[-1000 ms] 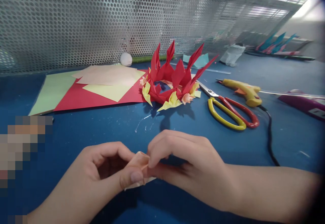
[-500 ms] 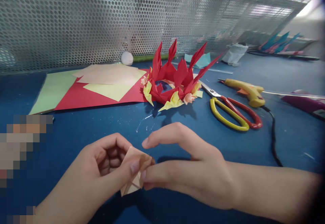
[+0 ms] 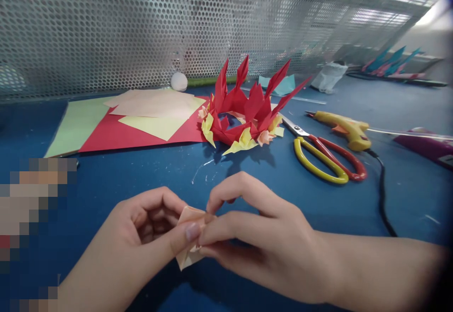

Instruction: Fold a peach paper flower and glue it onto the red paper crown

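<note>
A small folded piece of peach paper (image 3: 191, 214) is pinched between the thumb and fingers of my left hand (image 3: 148, 236), above the blue table. My right hand (image 3: 272, 236) grips the paper's right side with thumb and fingers, its index finger bent down close to the top edge. My fingers cover much of the folds. Beyond my hands stands a red folded-paper crown (image 3: 244, 106) with tall points and yellow and peach paper flowers around its base. Scissors (image 3: 318, 156) with one yellow and one red handle lie to the right of it.
Sheets of red (image 3: 106, 132), green (image 3: 76, 121) and peach paper (image 3: 148, 102) lie at the back left. A yellow glue gun (image 3: 347, 130) with a black cord rests at the right. Behind is a perforated metal panel (image 3: 113, 29). A blurred-out patch (image 3: 31, 208) covers the left edge.
My right index finger has come down from its raised position to the paper's edge. The right hand's fingers have closed in, and the paper has shifted slightly right and turned.
</note>
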Available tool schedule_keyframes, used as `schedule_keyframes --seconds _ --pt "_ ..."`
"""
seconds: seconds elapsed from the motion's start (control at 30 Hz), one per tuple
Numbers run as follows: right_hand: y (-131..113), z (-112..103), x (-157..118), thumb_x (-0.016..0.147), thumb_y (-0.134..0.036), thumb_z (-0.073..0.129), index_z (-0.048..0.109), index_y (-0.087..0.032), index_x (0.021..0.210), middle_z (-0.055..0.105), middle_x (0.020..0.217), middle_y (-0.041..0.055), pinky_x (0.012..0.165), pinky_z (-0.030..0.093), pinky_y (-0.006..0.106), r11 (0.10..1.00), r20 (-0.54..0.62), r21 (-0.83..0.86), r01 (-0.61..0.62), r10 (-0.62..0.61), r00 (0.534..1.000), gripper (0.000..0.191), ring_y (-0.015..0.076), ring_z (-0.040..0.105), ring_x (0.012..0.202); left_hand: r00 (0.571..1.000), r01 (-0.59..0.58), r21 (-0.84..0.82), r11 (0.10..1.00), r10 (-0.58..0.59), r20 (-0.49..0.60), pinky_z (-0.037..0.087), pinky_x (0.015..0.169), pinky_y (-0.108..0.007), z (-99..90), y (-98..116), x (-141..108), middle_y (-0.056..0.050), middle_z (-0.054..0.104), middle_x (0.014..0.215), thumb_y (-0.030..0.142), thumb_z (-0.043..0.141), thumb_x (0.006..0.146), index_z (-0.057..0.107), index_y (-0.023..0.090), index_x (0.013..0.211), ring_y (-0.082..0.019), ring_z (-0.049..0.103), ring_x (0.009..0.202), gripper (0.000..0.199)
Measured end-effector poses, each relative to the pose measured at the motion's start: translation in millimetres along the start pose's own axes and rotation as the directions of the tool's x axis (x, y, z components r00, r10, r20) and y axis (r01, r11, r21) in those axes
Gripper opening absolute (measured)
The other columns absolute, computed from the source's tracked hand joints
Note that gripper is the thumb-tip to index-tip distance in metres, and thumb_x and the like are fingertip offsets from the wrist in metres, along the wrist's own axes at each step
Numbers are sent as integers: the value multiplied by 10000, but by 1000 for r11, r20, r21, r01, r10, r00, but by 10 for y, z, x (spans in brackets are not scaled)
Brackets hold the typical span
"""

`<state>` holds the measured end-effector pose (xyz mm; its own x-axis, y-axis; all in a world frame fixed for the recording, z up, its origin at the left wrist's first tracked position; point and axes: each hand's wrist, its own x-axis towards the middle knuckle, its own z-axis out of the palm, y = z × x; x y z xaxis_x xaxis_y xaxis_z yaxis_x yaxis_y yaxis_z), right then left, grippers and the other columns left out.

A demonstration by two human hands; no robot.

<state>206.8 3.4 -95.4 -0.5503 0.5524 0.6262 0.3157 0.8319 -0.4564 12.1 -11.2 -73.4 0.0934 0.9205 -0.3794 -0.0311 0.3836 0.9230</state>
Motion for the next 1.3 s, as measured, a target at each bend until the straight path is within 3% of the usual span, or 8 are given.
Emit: schedule_keyframes --seconds 0.17,0.37,0.53,0.63,0.77,0.97,1.13,1.3 --pt "11 38 -19 973 -194 711 678 -202 963 639 1007 37 791 599 166 982 -3 169 -90 92 996 36 97 670 839 1000 4 -20 1000 -4 16 478 483 -91 -28 -22 26 84 684 489 241 931 557 753 235 559 -58 607 457 179" --pt "17 34 6 928 -130 720 656 -177 871 675 876 16 724 579 161 950 21 251 -185 185 982 98 96 660 766 988 -46 3 999 45 150 502 536 -73 -113 -78 93 54 753 562 314 906 710 816 253 654 -59 634 518 123" --pt "4 19 25 877 -101 705 646 -173 816 660 743 -26 631 526 134 907 53 288 -307 305 951 112 70 618 639 997 30 -4 1000 -29 74 529 577 -86 -62 -32 52 64 798 623 123 962 483 830 281 655 -109 722 617 268" --pt "-27 27 39 863 -101 687 639 -175 791 648 696 -38 584 506 117 857 87 353 -375 369 925 114 61 593 588 999 -18 72 997 16 34 534 589 -99 -10 -4 26 67 781 607 165 934 512 812 282 631 -111 708 607 206" --pt "-60 47 72 840 -93 669 621 -182 769 628 660 -47 535 478 125 754 126 472 -457 455 881 124 61 558 552 997 -56 139 989 62 -39 509 558 -92 28 -16 -6 84 734 574 258 890 571 766 277 659 -88 668 570 153" --pt "-51 73 92 881 -135 617 644 -168 852 659 688 -13 570 518 177 596 258 581 -555 512 820 52 89 605 583 991 -92 21 996 94 -97 527 580 -117 18 -72 -20 132 639 569 262 842 630 575 291 668 -86 647 572 271" --pt "-25 71 111 840 -125 646 648 -173 857 648 710 -19 579 535 183 421 348 647 -636 579 737 51 87 617 587 975 -222 165 961 221 22 548 665 -113 -61 -131 15 81 702 672 294 756 755 743 322 641 -100 679 672 118" --pt "26 21 137 777 -93 749 650 -161 853 647 713 -45 563 517 147 138 491 717 -683 595 636 142 52 592 549 934 -356 216 909 344 93 548 779 -88 -53 -176 8 91 791 856 136 698 695 849 454 828 -116 735 821 376"
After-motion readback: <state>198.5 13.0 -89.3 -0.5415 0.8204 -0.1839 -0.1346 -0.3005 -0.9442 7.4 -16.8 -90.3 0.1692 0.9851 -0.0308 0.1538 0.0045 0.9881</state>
